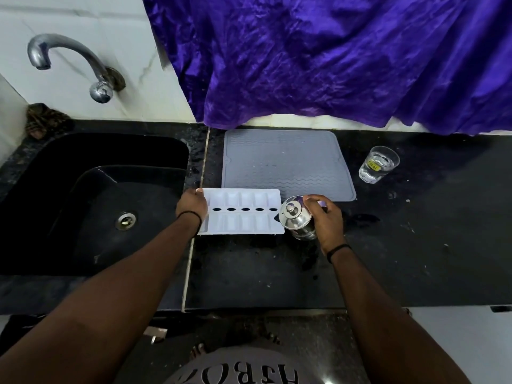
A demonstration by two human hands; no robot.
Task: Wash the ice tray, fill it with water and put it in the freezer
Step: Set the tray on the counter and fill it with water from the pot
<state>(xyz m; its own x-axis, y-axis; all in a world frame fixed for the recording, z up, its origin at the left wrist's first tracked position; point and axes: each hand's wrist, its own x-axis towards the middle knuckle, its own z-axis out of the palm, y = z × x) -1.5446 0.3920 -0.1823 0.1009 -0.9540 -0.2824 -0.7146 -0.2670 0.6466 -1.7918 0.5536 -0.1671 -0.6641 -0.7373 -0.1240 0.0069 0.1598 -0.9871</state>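
A white ice tray (243,212) with two rows of compartments lies flat on the black counter, just right of the sink. My left hand (192,203) grips its left end. Beside the tray's right end stands a small lidded steel container (296,220). My right hand (324,217) is curled round that container, and something pale purple shows under its fingers. The black sink (91,195) is at the left, with a chrome tap (69,62) on the wall above it. No water runs from the tap.
A grey ridged drying mat (288,164) lies behind the tray. A clear glass of water (378,164) stands at the back right. Purple cloth (332,56) hangs over the wall behind the counter. A dark scrubber (44,120) sits at the sink's back left corner.
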